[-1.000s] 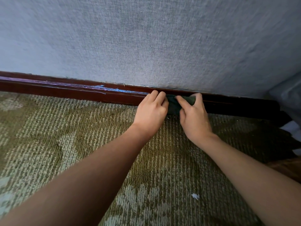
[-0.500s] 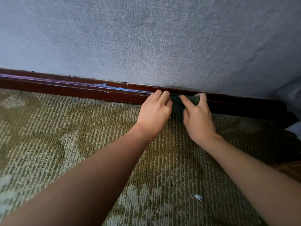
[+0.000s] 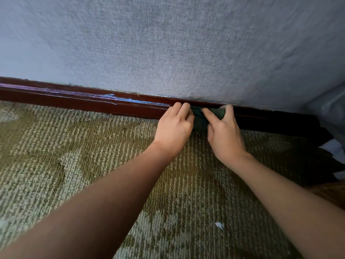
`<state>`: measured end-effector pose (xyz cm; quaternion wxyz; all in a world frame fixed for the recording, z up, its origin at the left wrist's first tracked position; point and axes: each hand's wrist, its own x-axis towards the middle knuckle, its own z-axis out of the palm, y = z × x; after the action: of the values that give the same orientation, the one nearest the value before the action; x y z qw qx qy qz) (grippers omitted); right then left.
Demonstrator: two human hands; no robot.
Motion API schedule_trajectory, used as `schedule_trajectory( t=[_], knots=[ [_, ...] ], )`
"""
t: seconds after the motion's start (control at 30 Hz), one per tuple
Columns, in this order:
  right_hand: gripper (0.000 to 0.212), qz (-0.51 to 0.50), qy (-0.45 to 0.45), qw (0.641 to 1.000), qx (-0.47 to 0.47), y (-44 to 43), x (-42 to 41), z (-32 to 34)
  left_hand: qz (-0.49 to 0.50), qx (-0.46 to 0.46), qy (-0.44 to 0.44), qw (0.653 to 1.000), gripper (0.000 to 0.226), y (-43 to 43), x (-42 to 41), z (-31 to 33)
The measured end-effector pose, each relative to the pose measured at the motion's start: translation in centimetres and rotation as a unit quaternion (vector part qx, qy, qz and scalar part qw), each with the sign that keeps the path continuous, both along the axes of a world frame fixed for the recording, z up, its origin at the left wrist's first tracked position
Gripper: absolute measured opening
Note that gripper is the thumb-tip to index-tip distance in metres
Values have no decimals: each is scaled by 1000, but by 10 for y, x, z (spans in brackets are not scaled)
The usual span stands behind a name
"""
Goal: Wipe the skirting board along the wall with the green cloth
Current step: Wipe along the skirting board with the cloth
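Green cloth (image 3: 200,118) unmoved on skirting board (image 3: 93,104), left hand (image 3: 173,128), right hand (image 3: 225,135) still gripping it

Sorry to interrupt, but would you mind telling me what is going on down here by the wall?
A person is cleaning the dark red skirting board at the foot of the grey wall. Both hands press a folded green cloth against the board, the left hand on its left end and the right hand over its right. Blue and purple marks show on the board to the left of the hands. A white scrap lies on the carpet.
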<state>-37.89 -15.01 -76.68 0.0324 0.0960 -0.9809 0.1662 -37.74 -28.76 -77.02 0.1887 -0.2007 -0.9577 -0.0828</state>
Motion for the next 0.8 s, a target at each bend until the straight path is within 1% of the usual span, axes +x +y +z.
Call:
schedule_trajectory(
  t=[0.13,0.23,0.33,0.43,0.53,0.6,0.73,0.8],
  knots=[
    [44,-11,7,1000,-5,10,1,0,-8,11,-13,1000,30,11,0,2],
    [44,-21,15,1000,-1,18,2,-1,-11,24,-12,1000,16,18,-1,2],
    [44,-18,26,999,-9,20,2,-2,-14,30,-27,999,25,20,-1,4],
    [41,-43,37,997,-48,14,2,-5,-35,6,-14,999,24,18,-4,4],
    [41,-70,48,993,-81,7,5,-7,-57,-24,11,998,16,15,-6,3],
    [41,-72,60,992,-87,4,7,-9,-76,-30,24,996,14,12,-9,3],
    [44,-92,41,990,-97,0,8,-10,-93,-53,30,994,22,6,-10,2],
    [43,-87,38,991,-91,-3,8,-9,-91,-59,35,994,19,2,-10,2]
  ],
)
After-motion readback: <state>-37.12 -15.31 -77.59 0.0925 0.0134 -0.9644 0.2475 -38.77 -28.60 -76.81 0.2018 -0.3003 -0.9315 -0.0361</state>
